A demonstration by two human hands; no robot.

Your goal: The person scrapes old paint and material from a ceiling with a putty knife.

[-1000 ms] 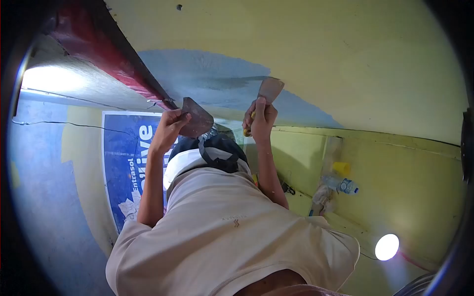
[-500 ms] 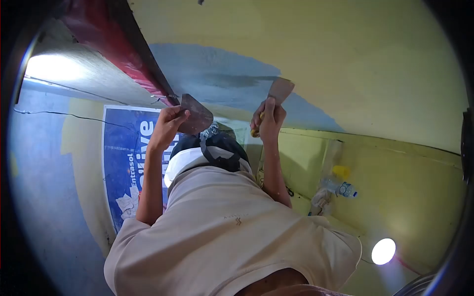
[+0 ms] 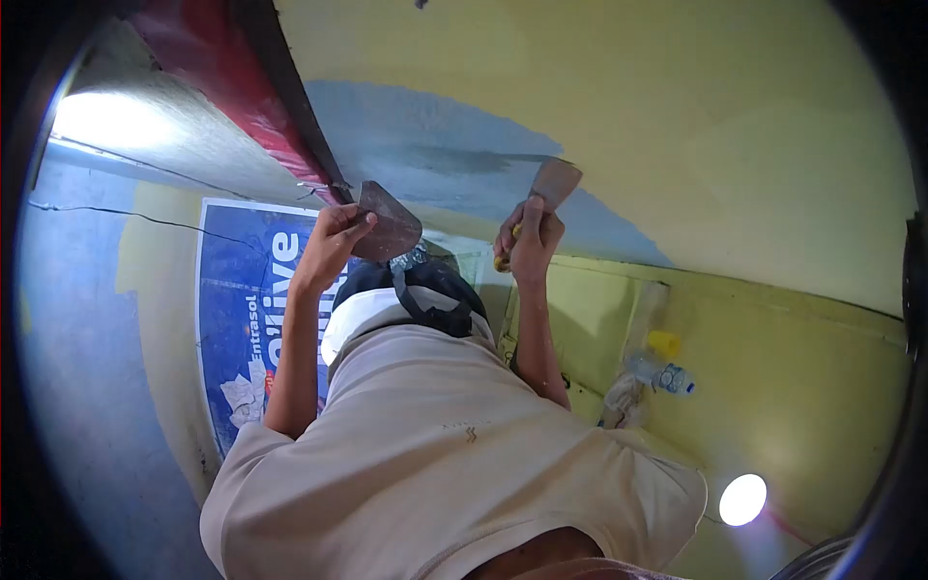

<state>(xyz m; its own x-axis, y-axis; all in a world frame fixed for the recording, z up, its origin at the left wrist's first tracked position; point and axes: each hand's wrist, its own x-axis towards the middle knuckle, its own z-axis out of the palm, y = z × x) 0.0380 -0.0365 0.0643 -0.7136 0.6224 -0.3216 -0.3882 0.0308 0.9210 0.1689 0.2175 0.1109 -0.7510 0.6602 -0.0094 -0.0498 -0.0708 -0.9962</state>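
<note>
My left hand point(image 3: 329, 247) is closed on a flat, dark, rounded scraper plate point(image 3: 390, 224), pinching its left edge beside the dark beam. In my right hand point(image 3: 532, 240) is a putty knife point(image 3: 556, 182) with a yellow handle, its broad blade pointing up. The blade's far edge meets or lies very near the wall surface, by the right end of a darker grey streak point(image 3: 474, 159). That streak crosses a blue-grey patch point(image 3: 387, 121) on the yellow wall point(image 3: 628, 87).
A dark beam with red covering point(image 3: 232, 87) runs along the upper left. Behind my left arm is a blue poster point(image 3: 227, 290). At the right are a plastic bottle point(image 3: 674, 377), a yellow object point(image 3: 664, 343) and a bright round lamp point(image 3: 742, 500).
The view has shifted slightly. My right hand and the putty knife appear a little lower and further right. Both hands keep hold of their tools.
</note>
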